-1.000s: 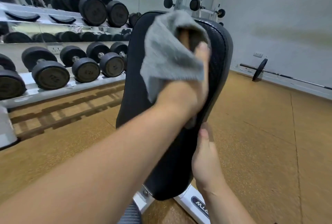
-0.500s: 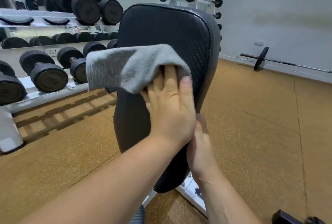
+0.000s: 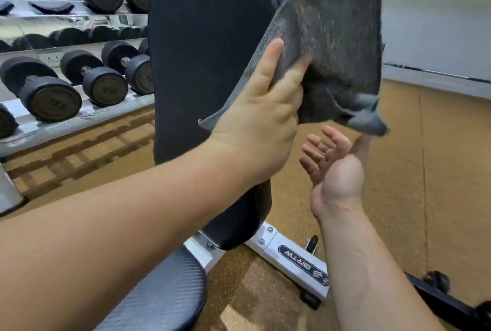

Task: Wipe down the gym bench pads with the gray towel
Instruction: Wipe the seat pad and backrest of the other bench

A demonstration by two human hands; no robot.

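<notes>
1. Two changes since half a second ago: the gray towel (image 3: 332, 38) was pressed flat on the front of the backrest pad (image 3: 207, 51) and is now off it, up in the air to the pad's right; the right hand (image 3: 334, 168) has let go of the pad's right edge.
2. Left hand (image 3: 255, 123): was flat on the towel, now grips it; fingers curled round the towel's left edge, index finger straight up along the cloth; forearm crosses in front of the pad's lower half.
3. Right hand: palm up, fingers spread and relaxed, holding nothing; sits just under the towel's lower right corner; thumb tip reaches up to that corner, touching or not — cannot tell.
4. Towel look: gray terry, speckled, spread wide like a sail; top edge cut off by the frame; lower right corner folded over into a lump, slightly blurred.
5. Backrest pad: black, textured, upright, stitched rim; seat pad (image 3: 159, 296) below it at the bottom edge — dark, weave-patterned.
6. Rest: white bench frame (image 3: 300, 259) on tan floor (image 3: 438, 197); black dumbbells (image 3: 50, 91) on a rack (image 3: 79, 120) at left.
</notes>
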